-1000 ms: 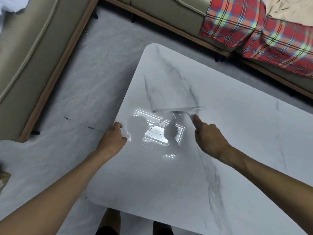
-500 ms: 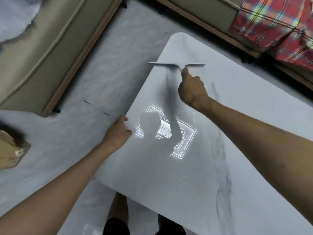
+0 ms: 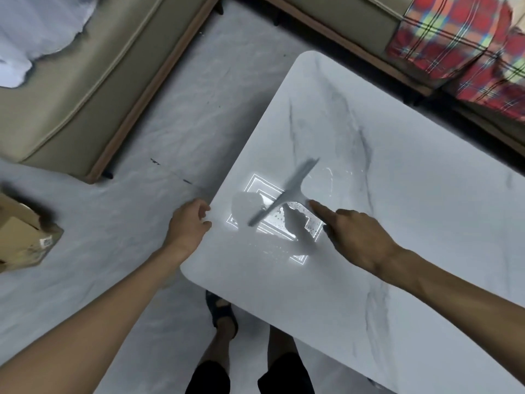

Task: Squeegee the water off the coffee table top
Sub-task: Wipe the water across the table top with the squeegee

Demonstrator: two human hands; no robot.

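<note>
Cardboard box (image 3: 20,237) at far left on the floor (image 3: 127,211). Beige sofa (image 3: 85,89) upper left with a white cloth (image 3: 34,29) on it.

Left hand (image 3: 187,226) is on the left edge of the bench (image 3: 412,200) and grips it, fingers (image 3: 206,211) curled over the rim.

Bench is white marble-look with grey veins and rounded corners. A bright rectangular light reflection (image 3: 298,258) sits on its left part.

Squeegee (image 3: 284,191) is on the bench top, lying across that reflection. The blade runs diagonal, lower-left to upper-right, and is motion-blurred. Water (image 3: 287,216) shows as droplets just under the blade, plus thin streaks to the right of the blade's upper end.

Right hand (image 3: 352,234) is just right of the squeegee and holds its handle. The index finger is stretched out toward the blade, the other fingers are curled, and the handle is mostly hidden under the hand.

Dark sandal (image 3: 220,311) on a foot shows below the bench's near edge. Red plaid blanket (image 3: 460,46) is at top right on a second sofa.
</note>
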